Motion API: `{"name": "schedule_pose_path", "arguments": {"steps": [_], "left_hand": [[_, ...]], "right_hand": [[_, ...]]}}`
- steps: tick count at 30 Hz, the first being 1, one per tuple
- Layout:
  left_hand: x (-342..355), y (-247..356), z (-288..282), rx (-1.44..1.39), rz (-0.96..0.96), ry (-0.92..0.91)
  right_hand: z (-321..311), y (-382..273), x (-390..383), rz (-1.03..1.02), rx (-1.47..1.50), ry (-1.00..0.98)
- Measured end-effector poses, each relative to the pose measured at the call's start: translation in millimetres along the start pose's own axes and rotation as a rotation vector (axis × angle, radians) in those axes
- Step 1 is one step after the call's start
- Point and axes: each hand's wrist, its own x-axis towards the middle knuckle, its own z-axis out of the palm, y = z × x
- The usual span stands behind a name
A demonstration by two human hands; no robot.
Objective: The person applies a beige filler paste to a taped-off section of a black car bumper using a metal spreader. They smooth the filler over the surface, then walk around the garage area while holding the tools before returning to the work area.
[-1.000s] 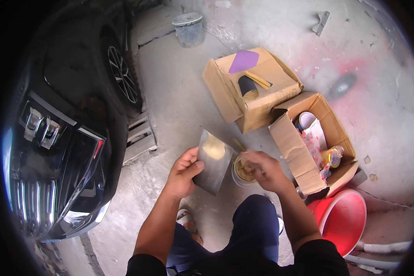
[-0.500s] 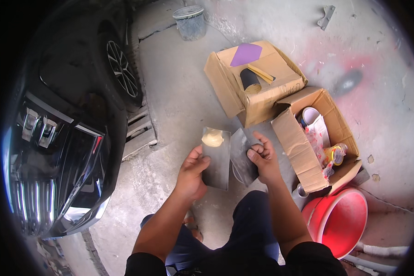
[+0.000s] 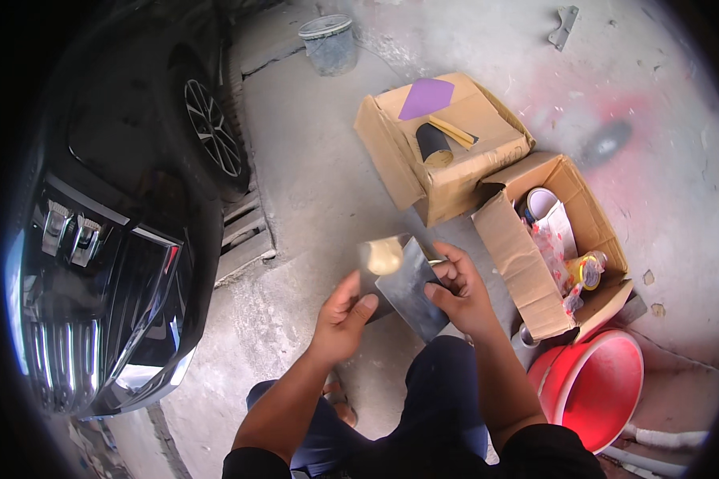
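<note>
In front of my legs, my left hand [image 3: 339,323] holds a thin grey metal putty spreader [image 3: 370,283] by its edge, thumb on top. A blob of cream-coloured putty [image 3: 386,258] sits near its far end, blurred by motion. My right hand [image 3: 465,297] grips a second flat grey spreader [image 3: 412,292] between thumb and fingers. This one is tilted and overlaps the left spreader, its edge close to the putty. Whether the two plates touch, I cannot tell. Something pale shows behind the right spreader near my fingers, too little to name.
A black car [image 3: 136,199] stands on the left. Ahead, a closed cardboard box [image 3: 487,116] bears a purple sheet [image 3: 426,97] and a black sandpaper roll [image 3: 433,142]. An open cardboard box [image 3: 519,267] holds tape and plastic. A red tub [image 3: 547,375] lies right; a grey bucket [image 3: 330,49] stands far off.
The right spreader has moved left and now overlaps the left one beside the putty; before, they were apart. My left hand has shifted slightly right and its spreader has tilted.
</note>
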Motion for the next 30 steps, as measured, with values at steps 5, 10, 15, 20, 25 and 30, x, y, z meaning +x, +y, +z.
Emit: {"name": "schedule_pose_path", "arguments": {"steps": [5, 10, 15, 20, 25, 30], "left_hand": [[8, 18, 4, 0.663, 0.128, -0.07], [6, 8, -2, 0.598, -0.085, -0.111], [6, 21, -19, -0.111, -0.322, -0.105], [2, 24, -13, -0.15, -0.279, -0.17], [0, 22, -15, -0.089, -0.31, -0.176], [2, 23, -15, -0.195, -0.212, -0.177]], "right_hand": [[-13, -14, 8, -0.108, 0.123, -0.129], [-21, -52, 6, -0.348, -0.05, -0.078], [-4, -96, -8, -0.636, -0.82, -0.38], [1, -74, -19, -0.712, -0.859, -0.372], [-8, -63, -23, -0.708, -0.971, -0.343], [-30, -37, -33, -0.657, -1.167, -0.28]]}}
